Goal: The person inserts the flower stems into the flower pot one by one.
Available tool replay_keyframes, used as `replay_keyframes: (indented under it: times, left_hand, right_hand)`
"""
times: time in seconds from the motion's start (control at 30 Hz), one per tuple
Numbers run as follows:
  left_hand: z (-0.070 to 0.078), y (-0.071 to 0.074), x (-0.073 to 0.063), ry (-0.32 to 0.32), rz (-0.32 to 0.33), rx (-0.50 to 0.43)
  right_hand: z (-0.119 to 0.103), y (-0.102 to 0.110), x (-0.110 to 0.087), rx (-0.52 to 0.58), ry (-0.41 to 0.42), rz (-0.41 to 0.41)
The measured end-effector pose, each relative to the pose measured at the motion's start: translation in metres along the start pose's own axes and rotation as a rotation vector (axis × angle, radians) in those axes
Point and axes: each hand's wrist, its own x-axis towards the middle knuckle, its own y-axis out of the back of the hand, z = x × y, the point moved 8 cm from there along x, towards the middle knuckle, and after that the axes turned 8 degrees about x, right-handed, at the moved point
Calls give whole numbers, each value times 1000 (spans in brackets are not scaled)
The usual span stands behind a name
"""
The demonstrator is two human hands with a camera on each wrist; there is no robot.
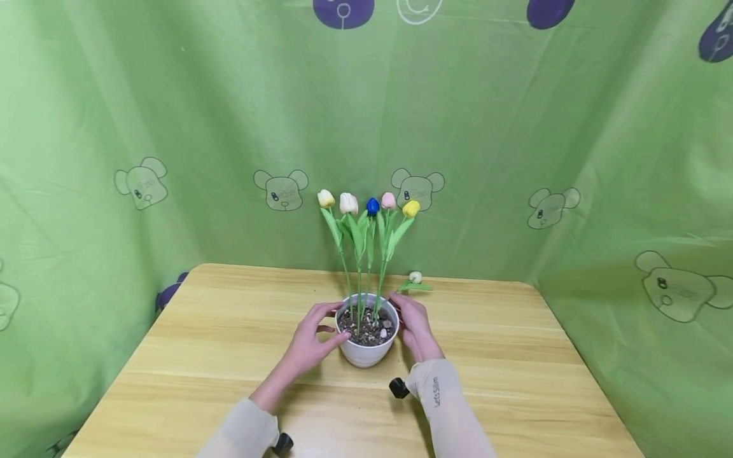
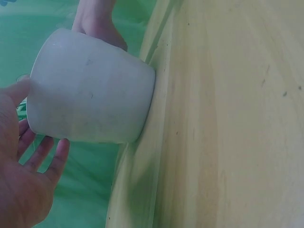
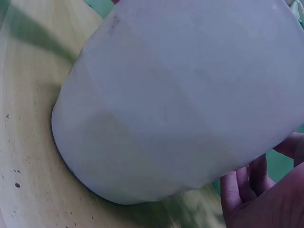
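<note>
A white flowerpot (image 1: 366, 356) stands upright on the table between both hands, filled with dark soil (image 1: 372, 336) and pebbles. Several artificial tulips rise from it: cream (image 1: 326, 198), white (image 1: 348, 203), blue (image 1: 373, 207), pink (image 1: 389, 201) and yellow (image 1: 411, 208). My left hand (image 1: 309, 340) holds the pot's left side, thumb at the front rim and fingers farther back. On the opposite side, my right hand (image 1: 416, 324) has its fingers curled round the rim; the right wrist view shows them partly hidden behind the pot wall (image 3: 175, 104).
Behind my right hand, a loose white tulip (image 1: 415, 277) with green leaves lies near the back edge of the wooden table (image 1: 240, 362). Green curtains (image 1: 343, 114) printed with bear heads hang close behind the table and at both sides.
</note>
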Motion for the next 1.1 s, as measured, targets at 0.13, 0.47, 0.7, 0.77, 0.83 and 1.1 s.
replay_keyframes:
  times: [0.13,0.47,0.7,0.77,0.83,1.1]
  left_hand:
    - [0,0,0,1,-2,0]
    - [1,0,-1,12,-10,-21]
    - [0,-1,0,5,-5,-25]
    - [0,-1,-1,10,-5,-21]
    - [0,-1,-1,13,-6,-20]
    - [-1,-1,-1,4,1,-36]
  right_hand:
    - [-2,0,-1,-9,-2,-2]
    - [-11,-2,-5,20,23,-16]
    - [-15,-2,-6,33,49,-14]
    - [-17,-3,-6,39,55,-21]
    - [-18,-2,-6,38,58,-22]
    - [-22,-2,-7,5,77,-16]
